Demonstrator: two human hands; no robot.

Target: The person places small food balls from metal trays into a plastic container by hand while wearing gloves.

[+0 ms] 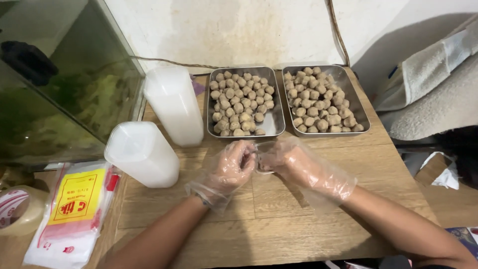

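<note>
Wooden tabletop against a stained white wall, gloved hands meeting at centre frame.

Left hand [233, 167] and right hand [294, 162], both in loose clear plastic gloves, pinch a small clear plastic bag [264, 157] between curled fingertips; the bag looks empty. Above them, two shallow steel trays [278, 127] remain full of brown meatballs [241, 102]. Two stacks of white plastic tubs [172, 104] lie at left, beside a pack of bags [74, 209].

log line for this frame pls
left hand: on clear cup | right hand: on cup | trays: meatballs | gloves on
</note>
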